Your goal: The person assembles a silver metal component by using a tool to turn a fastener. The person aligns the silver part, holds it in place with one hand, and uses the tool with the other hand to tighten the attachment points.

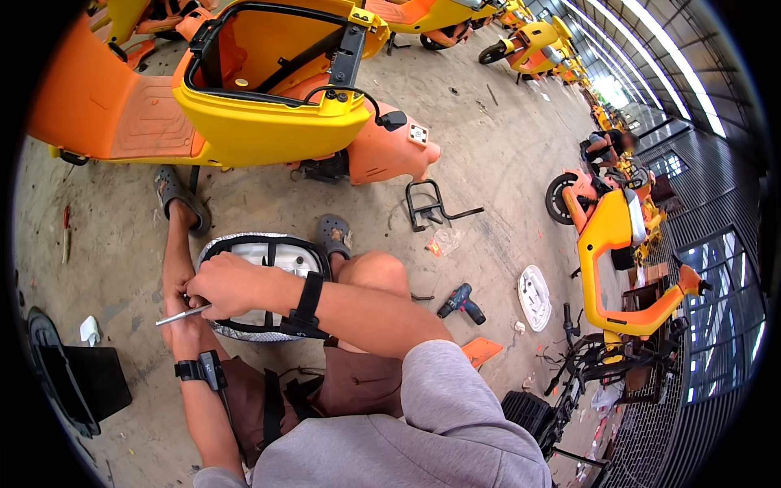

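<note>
My right hand (232, 285) is closed in a loose fist above an upturned scooter seat (281, 254), which has a white inner shell and a patterned cover. From beneath that fist a thin metal rod (181, 316) sticks out to the left, like a screwdriver shaft; its other end is hidden. My left hand (181, 327) is close against the right one, by the rod. Its fingers are mostly hidden, so I cannot tell whether they grip anything. The seat lies on the floor between my feet.
A yellow and orange scooter (268, 126) with an uncovered seat compartment stands ahead. To the right lie a black metal bracket (425, 205), a cordless drill (462, 305), a white shell (534, 298) and an orange panel (482, 351). A black bin-like part (98, 382) is at left. Another person crouches far right.
</note>
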The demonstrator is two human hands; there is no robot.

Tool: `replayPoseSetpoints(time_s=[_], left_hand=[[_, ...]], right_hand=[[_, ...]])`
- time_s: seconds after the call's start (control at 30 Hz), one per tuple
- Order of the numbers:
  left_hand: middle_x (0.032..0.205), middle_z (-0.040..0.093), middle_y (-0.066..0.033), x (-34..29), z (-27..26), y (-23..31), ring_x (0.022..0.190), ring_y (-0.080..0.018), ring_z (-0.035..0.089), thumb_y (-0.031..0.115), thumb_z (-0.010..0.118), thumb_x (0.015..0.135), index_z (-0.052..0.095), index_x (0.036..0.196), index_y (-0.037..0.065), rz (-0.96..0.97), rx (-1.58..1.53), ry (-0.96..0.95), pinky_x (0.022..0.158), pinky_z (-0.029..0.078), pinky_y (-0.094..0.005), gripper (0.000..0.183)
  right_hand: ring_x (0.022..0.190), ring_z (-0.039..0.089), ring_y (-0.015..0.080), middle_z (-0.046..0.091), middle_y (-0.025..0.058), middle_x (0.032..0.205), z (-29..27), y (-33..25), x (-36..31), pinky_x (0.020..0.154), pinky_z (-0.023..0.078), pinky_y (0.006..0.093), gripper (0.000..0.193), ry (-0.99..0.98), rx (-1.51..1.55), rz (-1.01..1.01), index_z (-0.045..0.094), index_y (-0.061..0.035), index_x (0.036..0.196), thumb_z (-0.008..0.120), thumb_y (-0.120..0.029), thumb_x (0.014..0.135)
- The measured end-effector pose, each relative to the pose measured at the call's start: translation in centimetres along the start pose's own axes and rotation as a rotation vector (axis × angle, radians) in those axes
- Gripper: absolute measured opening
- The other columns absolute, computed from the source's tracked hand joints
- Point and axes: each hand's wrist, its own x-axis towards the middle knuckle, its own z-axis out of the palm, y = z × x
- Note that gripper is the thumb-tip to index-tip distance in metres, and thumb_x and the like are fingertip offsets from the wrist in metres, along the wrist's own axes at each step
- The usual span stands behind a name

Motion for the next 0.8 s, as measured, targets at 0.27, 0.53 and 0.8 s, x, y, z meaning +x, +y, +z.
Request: replayPoseSetpoints(time_s=[0.27,0.53,0.8], left_hand=[[0.079,0.063,-0.0004,0.6,-3.6,0.2,0.068,-0.0125,0.061,0.032,0.045,0.097,0.061,0.102,0.009,-0.069,0.009,-0.100,0.057,0.049,-0.0259,0.029],[0.088,0.066,-0.0049,-0.6,0.3,0.6,0.080,-0.0185,0.066,0.029,0.046,0.096,0.060,0.106,0.008,-0.058,-0.009,0.045,0.065,0.055,-0.0301,0.027],[0.088,0.064,-0.0044,-1.4,2.3,-0.4,0.080,-0.0171,0.065,0.031,0.053,0.096,0.060,0.104,0.005,0.054,-0.008,0.179,0.068,0.055,-0.0311,0.028]], right_hand=[[0.071,0.066,0.0363,0.066,0.0148,0.069,2.8,0.3,0.6,0.064,0.051,0.0468,0.016,0.146,-0.042,-0.062,0.068,-0.0045,0.082,0.066,-0.020,0.078],[0.064,0.065,0.0322,0.066,0.0122,0.069,3.6,-0.3,0.6,0.058,0.049,0.0420,0.035,0.199,-0.130,-0.129,0.071,-0.0075,0.071,0.064,-0.041,0.077],[0.057,0.062,0.0334,0.065,0.0131,0.061,2.7,0.1,1.0,0.054,0.046,0.0422,0.043,0.257,-0.108,-0.065,0.073,-0.0070,0.069,0.061,-0.047,0.079]])
